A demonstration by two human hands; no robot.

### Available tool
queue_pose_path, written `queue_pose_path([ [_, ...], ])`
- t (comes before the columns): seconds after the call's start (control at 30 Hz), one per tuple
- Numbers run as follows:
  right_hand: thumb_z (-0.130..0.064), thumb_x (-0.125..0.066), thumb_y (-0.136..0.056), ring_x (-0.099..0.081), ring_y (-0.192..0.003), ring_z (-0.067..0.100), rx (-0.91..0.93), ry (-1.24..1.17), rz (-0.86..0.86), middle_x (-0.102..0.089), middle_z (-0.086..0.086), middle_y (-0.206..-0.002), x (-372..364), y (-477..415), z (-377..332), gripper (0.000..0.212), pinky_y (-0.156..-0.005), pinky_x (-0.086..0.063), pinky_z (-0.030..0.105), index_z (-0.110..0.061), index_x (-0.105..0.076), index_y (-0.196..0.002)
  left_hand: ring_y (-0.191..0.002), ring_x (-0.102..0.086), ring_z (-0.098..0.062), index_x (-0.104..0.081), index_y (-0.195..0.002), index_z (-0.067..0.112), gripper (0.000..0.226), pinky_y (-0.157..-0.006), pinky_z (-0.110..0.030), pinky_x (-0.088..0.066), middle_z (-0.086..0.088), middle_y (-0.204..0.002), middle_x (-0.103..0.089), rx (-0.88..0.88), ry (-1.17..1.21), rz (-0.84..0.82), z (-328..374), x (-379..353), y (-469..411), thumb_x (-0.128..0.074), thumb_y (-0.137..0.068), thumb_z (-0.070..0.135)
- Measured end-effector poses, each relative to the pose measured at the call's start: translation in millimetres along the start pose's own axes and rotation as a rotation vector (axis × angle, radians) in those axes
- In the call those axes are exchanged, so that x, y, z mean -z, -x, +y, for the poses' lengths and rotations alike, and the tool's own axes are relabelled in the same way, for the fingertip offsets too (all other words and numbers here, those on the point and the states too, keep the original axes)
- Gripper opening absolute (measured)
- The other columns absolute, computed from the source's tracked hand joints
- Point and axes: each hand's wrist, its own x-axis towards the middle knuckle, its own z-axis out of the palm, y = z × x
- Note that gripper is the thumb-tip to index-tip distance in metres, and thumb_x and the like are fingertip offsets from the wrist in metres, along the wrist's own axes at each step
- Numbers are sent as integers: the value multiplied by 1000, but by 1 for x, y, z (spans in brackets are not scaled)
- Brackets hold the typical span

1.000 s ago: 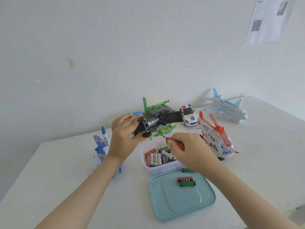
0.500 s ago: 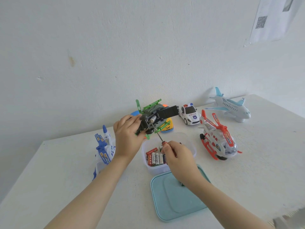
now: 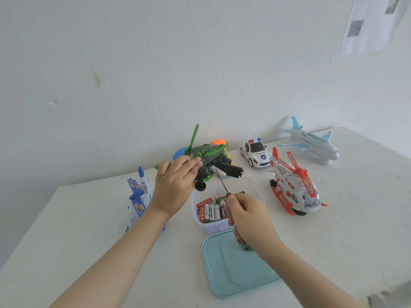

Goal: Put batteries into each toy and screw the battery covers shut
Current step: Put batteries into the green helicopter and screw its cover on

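**One toy in hand, its cover not shut yet**

Closest to me, the blue lid (image 3: 240, 272) lies flat on the desk (image 3: 355, 230). A small green thing peeks out from under my wrist there. I think it is a battery, but I cannot be sure.

Just past it, my right hand (image 3: 251, 218) has its fingers pinched on the handle of the screwdriver (image 3: 222, 184). The tip points up at the toy. Under it sits the tub (image 3: 206, 228), with many batteries (image 3: 211, 212) inside, so there are lots left to use.

My left hand (image 3: 173, 185) has its fingers wrapped round the green helicopter (image 3: 206, 153). I hold it up above the tub. Its black cover (image 3: 229, 168) sticks out and looks open. Something pale shows under it, maybe a battery. So I judge this toy is only partly done: the cover has yet to be closed and screwed.

The blue toy (image 3: 139, 196) stands off to my left. Farther back, the red helicopter (image 3: 293, 185), the police car (image 3: 255, 153) and the plane (image 3: 311, 141) stand on the desk. I cannot see their bellies, so I cannot tell if they have batteries.
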Motion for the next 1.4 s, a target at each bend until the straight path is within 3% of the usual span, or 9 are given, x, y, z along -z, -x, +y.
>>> queue_pose_path([
  [0.3, -21, -39, -99, -48, -32, 18, -90, 18, -80, -60, 4, -58, 0, -17, -3, 33, -35, -39, 21, 0, -61, -84, -105, -55, -16, -77, -98, 9, 15, -76, -31, -31, 2, -106, -74, -71, -47, 54, -2, 6, -2, -64, -91, 10],
  [0.6, -15, -51, -93, -48, -40, 18, 122, -100, 99, -64, 15, -59, -11, -6, 7, 24, -40, -36, 20, -3, -56, -73, -89, -55, -16, -72, -85, 13, 19, -76, -27, -23, 5, -84, -71, 495, 68, 95, -15, 52, -12, -73, -74, 28],
  [0.73, -23, -57, -86, -49, -53, 14, 184, 136, 58, -60, 6, -58, -28, -3, 16, 25, -54, -41, 29, -9, -61, -65, -71, -50, -19, -72, -79, 14, 26, -72, -38, -44, 12, -64, -54, 740, 322, 94, -30, 97, -11, -79, -70, 37],
  [0.87, -36, -49, -85, -58, -54, 15, 166, 505, -45, -63, -2, -51, -44, 2, 16, 40, -57, -49, 30, -8, -57, -57, -68, -63, -8, -69, -78, 45, 26, -67, -22, -51, 14, -78, -66, 1053, 725, 25, -29, 147, 10, -81, -59, 31],
  [0.97, -35, -49, -86, -51, -42, 7, 128, 674, -164, -63, -5, -47, -55, 5, 15, 45, -49, -46, 20, -13, -58, -48, -45, -52, -4, -69, -82, 24, 26, -49, -13, -44, 15, -68, -64, 1109, 814, -44, -23, 176, 38, -77, -58, 17],
  [1.07, -33, -50, -85, -50, -46, 11, 115, 805, -214, -58, 0, -46, -69, 5, 19, 41, -47, -43, 21, -12, -55, -51, -39, -46, -6, -69, -85, 9, 31, -43, -14, -40, 7, -60, -63, 1165, 850, -48, -17, 200, 67, -74, -54, 11],
  [1.2, -30, -52, -86, -49, -58, 21, 92, 920, -211, -46, -1, -54, -87, 4, 24, 34, -49, -37, 23, -14, -39, -59, -38, -46, -12, -76, -74, 17, 30, -40, -16, -39, 0, -62, -66, 1244, 902, -70, -9, 215, 108, -76, -46, 5],
  [1.33, -33, -47, -92, -50, -70, 23, 120, 973, -213, -48, 1, -70, -96, 5, 22, 32, -60, -38, 25, -13, -41, -68, -42, -50, -13, -80, -74, 30, 53, -40, -20, -41, -9, -81, -70, 1310, 931, -155, 3, 213, 139, -89, -44, -13],
  [1.4, -35, -43, -95, -48, -73, 23, 148, 989, -182, -46, 2, -77, -96, 5, 22, 31, -63, -37, 27, -13, -42, -73, -46, -53, -12, -80, -76, 29, 45, -41, -22, -42, -8, -86, -70, 1330, 971, -170, 6, 212, 149, -92, -43, 1],
])
